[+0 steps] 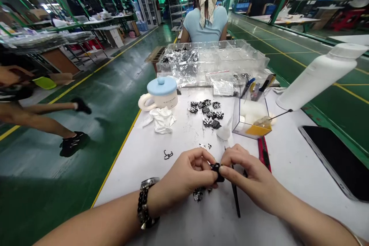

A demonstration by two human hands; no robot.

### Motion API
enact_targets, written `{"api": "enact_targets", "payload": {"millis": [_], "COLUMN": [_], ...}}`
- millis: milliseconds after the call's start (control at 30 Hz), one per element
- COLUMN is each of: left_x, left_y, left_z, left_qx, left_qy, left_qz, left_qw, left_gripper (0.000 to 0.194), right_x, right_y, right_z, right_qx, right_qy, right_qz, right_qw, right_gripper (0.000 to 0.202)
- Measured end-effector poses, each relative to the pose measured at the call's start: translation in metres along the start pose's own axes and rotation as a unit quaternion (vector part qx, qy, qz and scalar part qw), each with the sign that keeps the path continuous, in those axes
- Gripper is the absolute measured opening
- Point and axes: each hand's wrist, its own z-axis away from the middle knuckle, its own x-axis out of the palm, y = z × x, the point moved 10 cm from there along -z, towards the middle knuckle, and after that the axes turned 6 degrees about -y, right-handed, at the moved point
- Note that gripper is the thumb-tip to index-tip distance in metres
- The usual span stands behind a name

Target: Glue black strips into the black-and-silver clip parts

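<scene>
Reaching in closest to the camera with two bare forearms (302, 207), wearing a black beaded bracelet (142, 203) and a watch (150, 181) at the left wrist. Pinching a small black part (217, 169) between thumb and fingers of the left grip (190, 173), and pressing on its other side with the closed thumb and fingers of the right grip (248, 165). Holding it over the desk (138, 150), nearer than the blue-lidded mug (161, 96) and to the mug's right. Having a slim black tool (236, 200) under the right grip; cannot tell, with fingers in the way, whether held or merely lying there. Seeing black-and-silver pieces (198, 194) below the left grip, a loose black clip (167, 155) nearer than the mug, and a crumpled tissue (163, 120) just in front of it. Finding clustered parts (207, 111) to the mug's right; farther right, a clear box (248, 134) with pens, a white bottle (319, 73) and, nearer than the mug, a phone (337, 157). Looking past the mug to a divided clear tray (256, 63), then to a person in a light-blue top (205, 27), seen from behind.
</scene>
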Motion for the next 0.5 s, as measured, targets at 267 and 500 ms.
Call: {"api": "enact_targets", "payload": {"millis": [267,500], "left_x": [-0.006,-0.006], "left_y": [-0.002,-0.01], "left_z": [0.003,0.001], "left_qx": [-0.02,-0.052], "left_qy": [0.034,0.035], "left_qz": [0.03,0.041], "left_qw": [0.999,0.997], "left_gripper": [0.019,0.021], "right_x": [-0.067,-0.066], "right_y": [0.026,0.045], "right_z": [0.006,-0.017], "right_qx": [0.05,0.133], "right_qy": [0.273,0.249], "right_qz": [0.121,0.191], "right_qw": [0.953,0.94], "right_gripper": [0.034,0.041]}}
